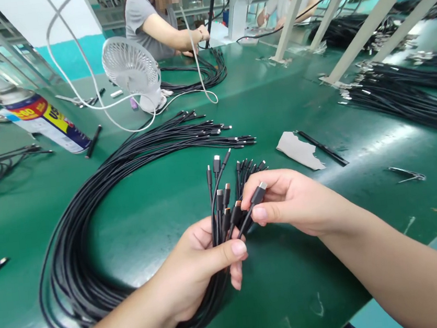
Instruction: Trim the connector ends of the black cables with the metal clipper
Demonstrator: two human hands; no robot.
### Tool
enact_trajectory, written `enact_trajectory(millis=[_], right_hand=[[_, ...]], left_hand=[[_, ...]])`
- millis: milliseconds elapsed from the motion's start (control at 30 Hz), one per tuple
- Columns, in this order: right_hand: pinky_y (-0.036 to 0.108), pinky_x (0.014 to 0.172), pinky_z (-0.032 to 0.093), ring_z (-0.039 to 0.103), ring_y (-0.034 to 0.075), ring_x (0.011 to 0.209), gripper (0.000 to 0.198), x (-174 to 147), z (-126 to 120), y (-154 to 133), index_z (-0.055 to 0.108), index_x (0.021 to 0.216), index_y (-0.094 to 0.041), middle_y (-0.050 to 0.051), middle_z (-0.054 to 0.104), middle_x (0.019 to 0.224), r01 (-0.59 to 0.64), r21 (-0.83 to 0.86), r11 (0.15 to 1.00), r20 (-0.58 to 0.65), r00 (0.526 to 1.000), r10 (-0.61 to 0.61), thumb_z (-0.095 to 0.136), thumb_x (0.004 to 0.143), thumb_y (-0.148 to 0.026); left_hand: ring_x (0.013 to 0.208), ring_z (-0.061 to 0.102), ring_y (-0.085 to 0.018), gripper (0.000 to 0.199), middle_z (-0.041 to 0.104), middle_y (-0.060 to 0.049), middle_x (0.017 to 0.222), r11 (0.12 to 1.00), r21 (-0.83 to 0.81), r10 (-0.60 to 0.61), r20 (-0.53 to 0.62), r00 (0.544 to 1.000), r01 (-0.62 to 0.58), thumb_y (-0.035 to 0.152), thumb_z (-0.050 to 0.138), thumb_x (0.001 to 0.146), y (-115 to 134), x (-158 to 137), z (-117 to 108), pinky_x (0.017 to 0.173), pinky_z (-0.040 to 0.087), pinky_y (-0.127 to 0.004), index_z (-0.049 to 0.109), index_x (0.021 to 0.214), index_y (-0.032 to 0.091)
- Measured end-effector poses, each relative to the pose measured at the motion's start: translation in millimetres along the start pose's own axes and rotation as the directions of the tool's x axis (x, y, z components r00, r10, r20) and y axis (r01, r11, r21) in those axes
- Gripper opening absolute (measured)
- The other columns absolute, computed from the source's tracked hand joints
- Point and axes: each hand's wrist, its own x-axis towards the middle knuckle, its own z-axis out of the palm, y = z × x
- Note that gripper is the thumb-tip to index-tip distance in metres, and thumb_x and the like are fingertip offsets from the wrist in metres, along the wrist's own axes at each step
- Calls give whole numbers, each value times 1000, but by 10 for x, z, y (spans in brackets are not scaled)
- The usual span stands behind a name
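Green tabletop [260,112] fills most of your view. Across it, a co-worker in a grey sleeve [148,30] sits with both hands near a smaller coil of cables [212,75].

Your black cable bundle [70,244] curves in a big C on the left: far end lies flat on the tabletop, plugs pointing right; near end comes up into your left hand. More black cables [400,93] are piled at far right, metal ends facing left.

White desk fan [130,63] stands beyond the bundle; spray can [47,117], red-yellow-blue label, stands to the fan's left.

Your left hand [208,260]: grip wrapped round the bundle's near end, thumb across the front, plugs sticking up. Your right hand [285,198]: grip pinching one cable by its head, thumb and fingers, just beside the rest.

Torn paper piece [299,150] lies past your right hand, thin black strip [323,148] alongside. Tweezers [417,175] sit farther right. Smallest: the pinched USB plug [258,193], metal tip up.
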Motion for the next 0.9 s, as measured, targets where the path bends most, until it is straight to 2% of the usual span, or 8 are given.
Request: enact_trajectory(millis=[133, 233, 367, 533, 667, 900], right_hand=[[21, 63, 50, 58, 8, 65, 23, 0, -10, 8, 70, 80, -16, -2, 66, 72, -34, -10, 999, 50, 998, 34, 88, 66, -16], [20, 63, 50, 58, 8, 64, 23, 10, 7, 9, 71, 81, -15, -3, 66, 71, -64, -2, 998, 82, 995, 64, 87, 64, -12], [22, 62, 52, 59, 8, 62, 14, 13, 32, -9, 73, 79, -15, -1, 69, 72, -90, 29, 996, 67, 994, 88, 85, 70, -16], [20, 49, 46, 57, 8, 53, 14, -7, 26, -13, 76, 76, -14, 0, 67, 61, -112, 66, 991, -23, 993, 114, 84, 75, -26], [19, 45, 41, 53, 7, 49, 15, 4, 18, 8, 77, 74, -14, -1, 65, 56, -116, 118, 986, -82, 989, 126, 84, 74, -27], [16, 46, 45, 57, 6, 48, 14, 12, 24, -19, 77, 74, -13, 1, 68, 56, -117, 226, 967, -70, 988, 136, 84, 75, -25]], left_hand=[[45, 50, -6, 30, 57, 5, 58, 999, 16, 35, 16, 999, -35, 33, 91, 68, 2, 4, -1, 45, 45, -19, 67, 73, 14], [46, 50, -6, 29, 56, 5, 57, 998, 34, 45, 12, 999, -45, 33, 90, 69, 12, -5, 4, 45, 43, -19, 70, 76, 14], [46, 47, -6, 30, 56, 4, 57, 998, 8, 58, -55, 997, -58, 34, 90, 70, 25, -24, 3, 45, 41, -19, 67, 76, 14], [45, 47, -5, 33, 58, 5, 58, 997, -8, 79, -109, 991, -81, 34, 90, 69, 35, -22, 0, 45, 39, -17, 65, 75, 15], [45, 49, -5, 32, 59, 4, 57, 996, 5, 86, -111, 990, -86, 34, 89, 71, 31, -20, -3, 45, 39, -17, 64, 74, 15], [45, 49, -5, 31, 59, 4, 57, 996, -4, 83, -121, 989, -84, 35, 88, 73, 40, -33, -1, 45, 39, -18, 65, 76, 14]])
